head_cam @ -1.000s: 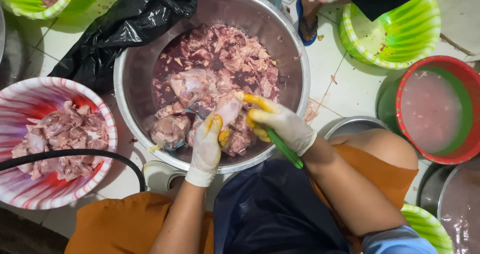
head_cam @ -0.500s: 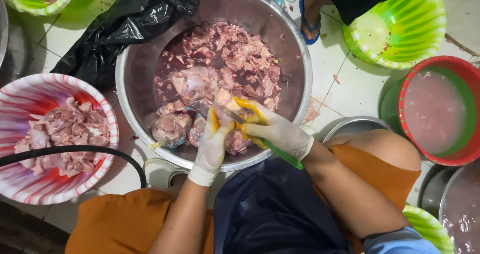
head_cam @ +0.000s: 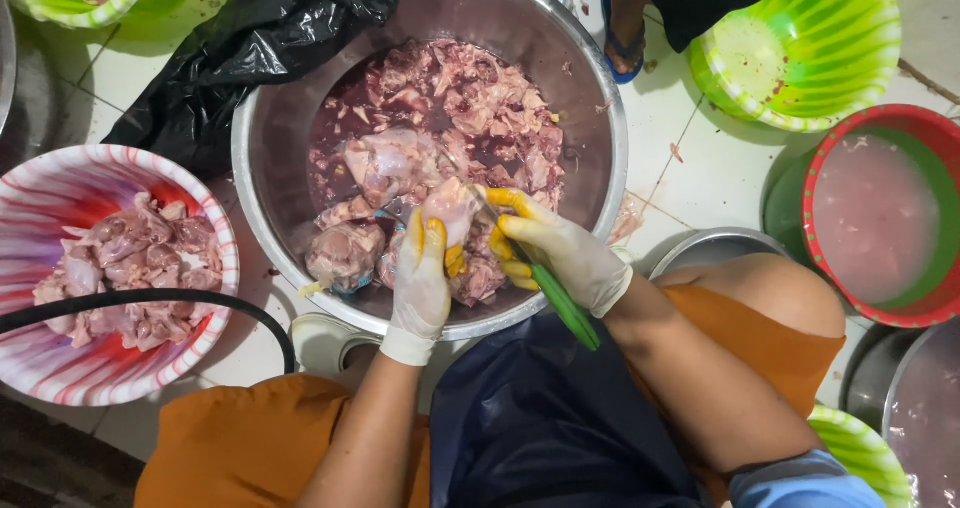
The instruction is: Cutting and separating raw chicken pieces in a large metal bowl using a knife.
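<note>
Stainless steel, wide and round, the large metal basin sits on the white tiled floor in front of the crouching person and holds raw pink chicken pieces lying in dark reddish liquid. The left hand, in a white glove with yellow-stained fingertips, is closed around a pale chicken piece, holding it just above the near part of the basin. The right hand, gloved the same way, is wrapped tight around the green handle of a knife; the blade reaches towards the held piece, though whether it touches the meat is hard to tell. Both hands work over the near rim of the basin, close together. At the left edge of the floor stands a red-and-white striped plastic bowl filled with more raw chicken, and a black hose curves across its near side. A crumpled black plastic bag lies against the basin's far left rim. To the right are a green striped plastic bowl, which is tilted, and a red-rimmed tub of cloudy pinkish water. Another person's foot in a blue sandal stands beyond the basin's far rim.
</note>
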